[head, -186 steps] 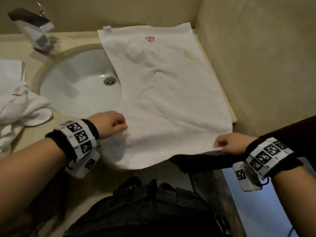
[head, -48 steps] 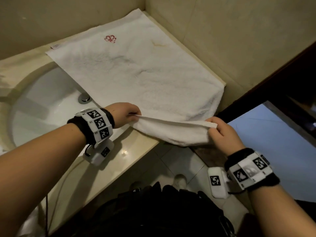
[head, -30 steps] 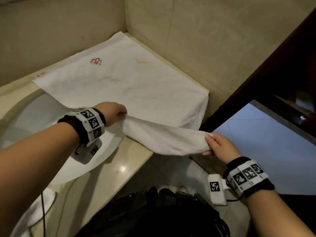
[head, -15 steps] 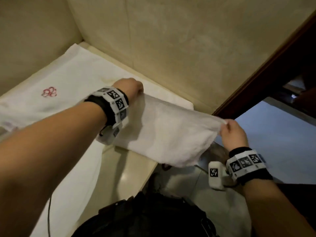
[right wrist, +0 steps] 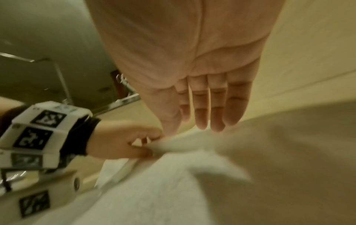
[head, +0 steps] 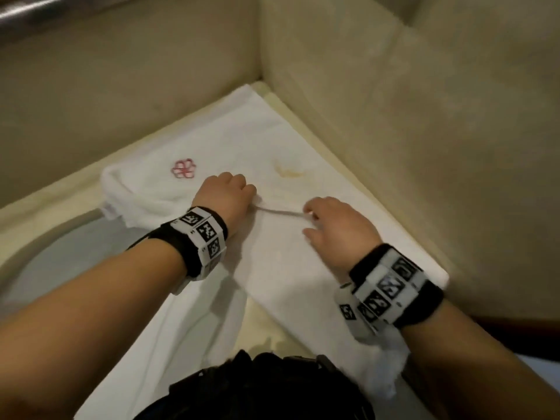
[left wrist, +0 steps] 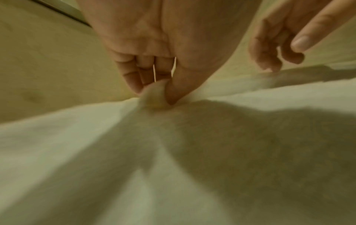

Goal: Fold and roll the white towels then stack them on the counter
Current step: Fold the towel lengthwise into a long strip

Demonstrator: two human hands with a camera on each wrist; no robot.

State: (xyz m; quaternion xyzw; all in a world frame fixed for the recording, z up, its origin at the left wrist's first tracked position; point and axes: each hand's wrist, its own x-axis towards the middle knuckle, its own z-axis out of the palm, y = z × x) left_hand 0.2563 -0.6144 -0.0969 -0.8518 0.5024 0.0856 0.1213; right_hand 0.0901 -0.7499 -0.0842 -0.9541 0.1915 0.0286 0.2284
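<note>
A white towel (head: pixel 288 268) with a red flower mark (head: pixel 183 169) and a yellowish stain (head: pixel 288 172) lies folded over itself in the counter's corner. My left hand (head: pixel 253 201) pinches a bunch of the upper layer's edge between thumb and fingers, as the left wrist view shows (left wrist: pixel 154 91). My right hand (head: pixel 309 215) is just to its right. Its fingers are straight in the right wrist view (right wrist: pixel 194 127), with the tips at the towel (right wrist: pixel 231 182) and holding nothing. The towel (left wrist: pixel 173 152) fills the lower left wrist view.
The sink basin (head: pixel 60 268) lies to the left, and the towel's left end reaches its rim. Beige walls (head: pixel 394 131) close the corner behind and to the right. The counter's front edge (head: pixel 272 325) is near my dark clothing (head: pixel 257 389).
Both hands carried the towel's near edge up and forward onto its far half. The hands have come close together, and the right hand has let go of its corner.
</note>
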